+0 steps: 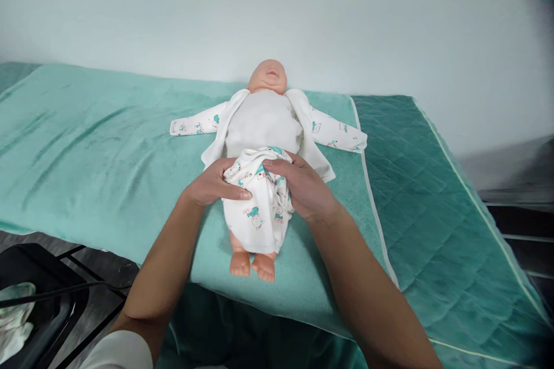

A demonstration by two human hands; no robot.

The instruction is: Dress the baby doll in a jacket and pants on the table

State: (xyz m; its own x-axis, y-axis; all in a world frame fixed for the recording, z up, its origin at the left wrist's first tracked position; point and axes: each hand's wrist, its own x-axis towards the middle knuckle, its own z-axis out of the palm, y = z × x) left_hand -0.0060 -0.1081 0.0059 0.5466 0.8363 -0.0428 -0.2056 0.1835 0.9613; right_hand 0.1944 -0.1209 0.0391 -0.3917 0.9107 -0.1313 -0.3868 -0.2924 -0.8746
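A baby doll [264,121] lies on its back, head toward the wall. Its arms are in the sleeves of a white printed baby jacket [340,131], which hangs open at the front over a plain white layer. Over the doll's legs, both hands grip a bunched pair of white printed baby pants [253,225]. My left hand [219,181] pinches the cloth on one side, thumb on top. My right hand [307,181] closes on the other side, its thumb pressing the gathered fabric. Below the cloth the doll's bare feet [251,265] stick out.
A light green blanket [86,144] covers the bed under the doll. At the right lies a darker quilted cover [433,213]. Behind stands a pale wall [303,11]. At lower left is a black chair [38,277] with some cloth [17,317] on it.
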